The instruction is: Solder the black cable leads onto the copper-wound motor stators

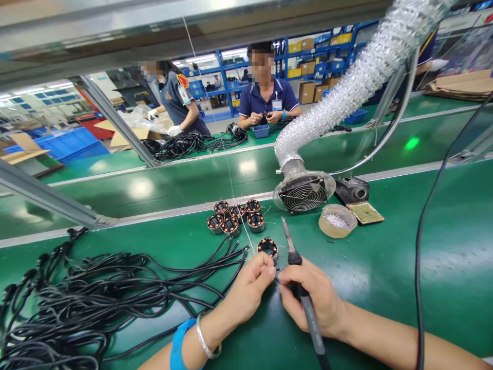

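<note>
My left hand (248, 288) is closed in a pinch at the near edge of a copper-wound stator (267, 247). A thin strand of solder wire (249, 239) comes down from above to these fingers. My right hand (318, 298) is wrapped round a soldering iron (315, 326), whose metal tip points up and away, to the right of the stator. Between my two hands, the right thumb and forefinger come together by a small dark piece that I cannot make out. Several more stators (230, 226) stand grouped just beyond.
Black cables (127, 288) lie heaped at left, their ends near my left hand. A fume fan (304, 192) on a silver duct (339, 92), a round tub (337, 221), a sponge tray (365, 213) and a hanging black cord (419, 257) are at right. Two people work across the bench.
</note>
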`<control>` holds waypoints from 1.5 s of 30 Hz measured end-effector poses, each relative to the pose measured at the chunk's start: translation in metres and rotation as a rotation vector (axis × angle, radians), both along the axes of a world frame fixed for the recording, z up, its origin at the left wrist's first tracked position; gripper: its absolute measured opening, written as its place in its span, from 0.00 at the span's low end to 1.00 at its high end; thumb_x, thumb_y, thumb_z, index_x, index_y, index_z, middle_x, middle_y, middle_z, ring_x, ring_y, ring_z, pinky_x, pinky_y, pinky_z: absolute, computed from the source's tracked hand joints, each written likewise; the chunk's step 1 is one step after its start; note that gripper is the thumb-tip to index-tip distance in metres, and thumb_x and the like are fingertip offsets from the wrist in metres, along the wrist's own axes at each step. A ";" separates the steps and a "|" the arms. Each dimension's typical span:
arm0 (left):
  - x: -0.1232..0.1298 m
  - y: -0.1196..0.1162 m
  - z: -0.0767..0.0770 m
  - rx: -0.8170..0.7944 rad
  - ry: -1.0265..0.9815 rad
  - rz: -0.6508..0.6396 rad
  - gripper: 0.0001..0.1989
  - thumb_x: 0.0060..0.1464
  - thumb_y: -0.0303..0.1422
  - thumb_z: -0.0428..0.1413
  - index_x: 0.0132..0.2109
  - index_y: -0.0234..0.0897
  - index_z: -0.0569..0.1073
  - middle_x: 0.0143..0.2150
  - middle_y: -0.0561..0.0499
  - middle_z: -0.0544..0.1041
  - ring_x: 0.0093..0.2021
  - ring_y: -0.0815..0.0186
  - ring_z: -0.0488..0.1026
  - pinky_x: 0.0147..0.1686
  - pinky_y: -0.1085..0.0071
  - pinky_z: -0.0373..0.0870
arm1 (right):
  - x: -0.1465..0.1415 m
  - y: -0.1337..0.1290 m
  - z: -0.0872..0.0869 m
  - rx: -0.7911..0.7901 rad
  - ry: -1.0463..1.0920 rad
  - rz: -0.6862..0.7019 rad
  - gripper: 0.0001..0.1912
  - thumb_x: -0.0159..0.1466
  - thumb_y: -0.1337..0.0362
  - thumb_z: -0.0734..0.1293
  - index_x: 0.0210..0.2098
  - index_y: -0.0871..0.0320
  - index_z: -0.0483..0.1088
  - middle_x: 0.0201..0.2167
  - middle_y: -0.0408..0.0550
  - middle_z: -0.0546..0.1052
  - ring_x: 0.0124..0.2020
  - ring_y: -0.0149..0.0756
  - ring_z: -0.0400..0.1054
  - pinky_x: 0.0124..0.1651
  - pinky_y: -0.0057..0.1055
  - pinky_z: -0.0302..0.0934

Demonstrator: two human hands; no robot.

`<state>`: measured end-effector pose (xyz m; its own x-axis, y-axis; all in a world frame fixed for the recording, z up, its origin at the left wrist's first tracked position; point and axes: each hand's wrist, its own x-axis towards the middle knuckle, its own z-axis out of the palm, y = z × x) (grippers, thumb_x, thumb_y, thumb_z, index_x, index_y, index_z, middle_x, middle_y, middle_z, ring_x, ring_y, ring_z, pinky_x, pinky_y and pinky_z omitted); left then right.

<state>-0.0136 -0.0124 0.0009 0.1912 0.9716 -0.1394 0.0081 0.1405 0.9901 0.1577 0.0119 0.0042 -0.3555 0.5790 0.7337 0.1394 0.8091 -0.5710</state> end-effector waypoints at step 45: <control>-0.001 0.024 0.002 -0.060 0.163 -0.010 0.07 0.46 0.34 0.51 0.24 0.37 0.66 0.22 0.56 0.64 0.25 0.69 0.58 0.28 0.73 0.55 | 0.062 0.011 0.021 -0.252 -0.027 -0.107 0.12 0.67 0.62 0.63 0.47 0.53 0.75 0.28 0.46 0.75 0.26 0.35 0.69 0.27 0.32 0.65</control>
<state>-0.0147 0.0114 0.0033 0.1704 0.9589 -0.2269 0.1700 0.1982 0.9653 0.2199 0.0231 0.0253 -0.2999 0.7775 0.5527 0.2348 0.6217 -0.7472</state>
